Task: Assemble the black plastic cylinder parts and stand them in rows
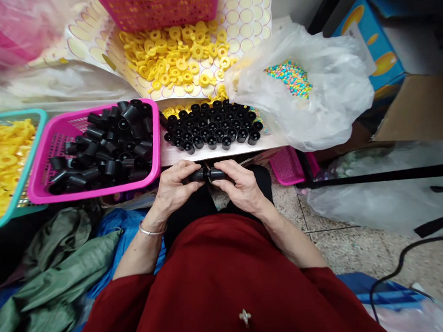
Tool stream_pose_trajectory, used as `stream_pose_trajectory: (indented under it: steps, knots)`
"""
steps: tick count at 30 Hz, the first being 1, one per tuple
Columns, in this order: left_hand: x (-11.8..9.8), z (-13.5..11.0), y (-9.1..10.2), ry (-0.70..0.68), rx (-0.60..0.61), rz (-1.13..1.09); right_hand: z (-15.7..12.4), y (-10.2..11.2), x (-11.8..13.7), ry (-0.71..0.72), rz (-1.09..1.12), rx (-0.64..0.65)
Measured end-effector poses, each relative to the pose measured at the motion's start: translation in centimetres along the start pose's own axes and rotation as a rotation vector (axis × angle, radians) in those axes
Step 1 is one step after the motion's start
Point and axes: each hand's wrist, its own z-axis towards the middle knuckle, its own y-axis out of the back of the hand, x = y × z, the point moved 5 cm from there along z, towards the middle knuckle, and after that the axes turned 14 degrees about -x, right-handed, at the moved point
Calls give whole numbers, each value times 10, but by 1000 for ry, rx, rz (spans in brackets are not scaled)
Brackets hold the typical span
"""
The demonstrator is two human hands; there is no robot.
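Observation:
Over my lap, at the work surface's front edge, my left hand [178, 184] pinches a black plastic cylinder [197, 175] between thumb and fingers. My right hand [241, 184] grips a second black plastic cylinder [217, 174]. The two pieces face each other end to end; I cannot tell whether they touch. Just beyond my hands, many more black cylinders [212, 142] stand upright in rows with their open ends up. To the left, a pink basket [154, 147] holds a loose heap of black cylinders [112, 167].
Yellow plastic rings [168, 56] are heaped on sticker sheets [247, 18] behind the rows, below another pink basket [159, 6]. A plastic bag [333, 92] holds colourful beads [291, 78]. At far left stands a teal basket [41, 122] of yellow parts. A cardboard box [417, 109] is at right.

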Motion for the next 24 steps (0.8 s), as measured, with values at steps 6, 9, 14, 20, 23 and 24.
stream_pose_trajectory:
  steps: [6,9,14,20,23,24]
  knots:
    - [2,0,-4,48,22,-8,-2,4,-1,77,-97,64]
    - [2,-1,-5,44,34,-22,-2,5,-1,92,-104,66]
    - [2,-2,-8,48,56,-23,-5,1,-5,42,-77,75]
    - [-4,-1,-16,6,66,-18,-13,-8,-8,-103,-15,37]
    - [-4,-1,-16,0,6,-2,-19,-18,-10,-164,25,117]
    - [-4,-1,-15,-1,-19,10,-21,-21,-11,-165,23,160]
